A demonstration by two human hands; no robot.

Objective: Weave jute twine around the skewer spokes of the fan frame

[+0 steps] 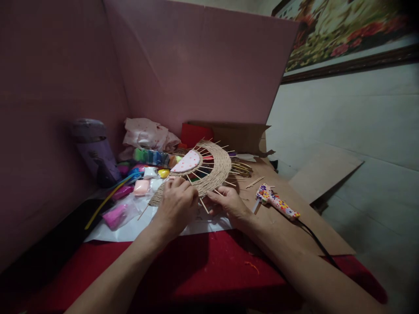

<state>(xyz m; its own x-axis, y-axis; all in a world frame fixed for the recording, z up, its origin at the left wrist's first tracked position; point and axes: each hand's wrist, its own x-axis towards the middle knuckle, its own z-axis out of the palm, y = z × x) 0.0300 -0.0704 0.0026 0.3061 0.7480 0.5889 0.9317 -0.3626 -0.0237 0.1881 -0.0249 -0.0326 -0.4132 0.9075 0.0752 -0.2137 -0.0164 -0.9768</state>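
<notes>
A fan-shaped craft piece (218, 168) of twine wound over thin wooden sticks is held up over the table. At its centre sits a half-round of white cloth with pink dots (187, 162), edged with twine. My left hand (178, 200) is closed on the lower left part of the piece, its fingertips mostly hidden. With thumb and fingers, my right hand (229, 203) pinches the lower rim near a stick end. The sticks stick out past the twine band all around.
A flowered glue gun (276, 201) with a black cord lies on cardboard (307, 231) at right, near loose sticks (254, 182). At left are clay packets (117, 214), a yellow tube (104, 203) and a purple tumbler (96, 155). Bunched cloth (149, 135) lies behind.
</notes>
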